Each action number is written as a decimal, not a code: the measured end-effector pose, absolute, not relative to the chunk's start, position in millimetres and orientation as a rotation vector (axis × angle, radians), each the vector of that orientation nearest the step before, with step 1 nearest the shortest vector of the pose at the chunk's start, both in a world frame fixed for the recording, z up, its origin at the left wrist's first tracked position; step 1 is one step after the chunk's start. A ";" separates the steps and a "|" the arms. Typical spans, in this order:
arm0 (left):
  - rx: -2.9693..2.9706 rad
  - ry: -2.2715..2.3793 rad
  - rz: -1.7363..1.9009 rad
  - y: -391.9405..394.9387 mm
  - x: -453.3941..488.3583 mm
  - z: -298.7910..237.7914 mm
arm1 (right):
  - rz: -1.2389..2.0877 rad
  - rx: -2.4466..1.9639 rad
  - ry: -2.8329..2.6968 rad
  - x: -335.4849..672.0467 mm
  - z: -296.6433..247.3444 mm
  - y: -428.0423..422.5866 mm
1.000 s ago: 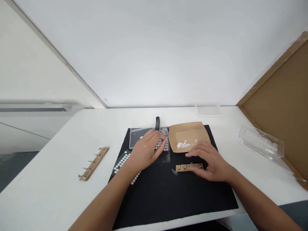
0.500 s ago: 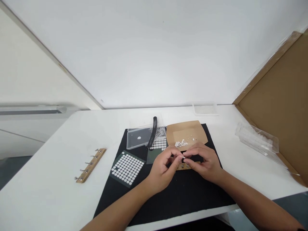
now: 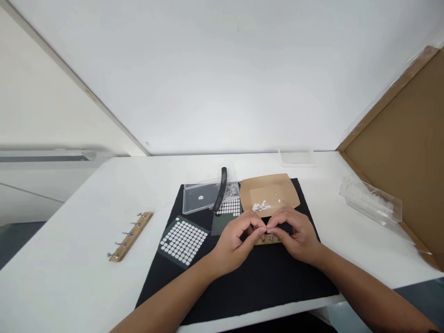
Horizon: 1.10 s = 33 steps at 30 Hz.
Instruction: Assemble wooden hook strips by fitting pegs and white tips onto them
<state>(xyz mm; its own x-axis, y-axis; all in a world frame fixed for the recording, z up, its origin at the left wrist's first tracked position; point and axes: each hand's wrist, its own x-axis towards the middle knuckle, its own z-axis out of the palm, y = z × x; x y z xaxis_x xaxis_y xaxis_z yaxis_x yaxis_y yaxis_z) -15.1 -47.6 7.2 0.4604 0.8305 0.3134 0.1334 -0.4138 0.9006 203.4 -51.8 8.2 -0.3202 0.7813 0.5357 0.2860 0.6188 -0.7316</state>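
Fingertip to fingertip, my left hand (image 3: 234,239) and my right hand (image 3: 296,233) meet above the black mat (image 3: 256,291). Both pinch closed; whatever is between the fingertips is too small and covered to make out now. Just beneath the hands lies a wooden strip with metal fittings (image 3: 269,239), partly hidden by the fingers. Behind them sits a brown paper tray (image 3: 265,185) with a pile of small white pieces (image 3: 261,206). A green sheet of white round stickers (image 3: 185,240) rests left of my left hand, and a second sticker sheet (image 3: 224,222) lies partly behind that hand.
A clear plastic case (image 3: 197,199) with small clear parts stands at the back left, a black curved handle (image 3: 220,189) across it. Another wooden strip with metal fittings (image 3: 131,237) lies left. Clear boxes (image 3: 373,201) stand right, beside a cardboard panel (image 3: 409,148); a clear lid (image 3: 296,157) lies behind.
My fingertips have come closer together, and the small white piece seen between them earlier is now covered. The arms have barely moved, and the things on the table stay in place.
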 end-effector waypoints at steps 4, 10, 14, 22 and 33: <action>2.061 0.643 0.970 -33.4 -28.0 13.5 | 0.658 -0.863 -1.915 208.7 10.4 -50.1; 2.446 0.609 0.765 -19.3 -51.3 18.3 | 0.455 -0.917 -1.933 220.1 11.6 -42.4; 2.546 0.654 0.565 -18.5 -54.9 11.8 | 0.376 -0.927 -1.952 223.5 10.2 -40.3; 2.598 0.677 0.417 -19.4 -51.8 -0.2 | 0.343 -0.907 -2.042 224.1 8.3 -41.9; 2.462 0.649 0.420 -17.5 -50.3 -0.7 | 0.277 -0.877 -2.104 219.7 0.1 -40.3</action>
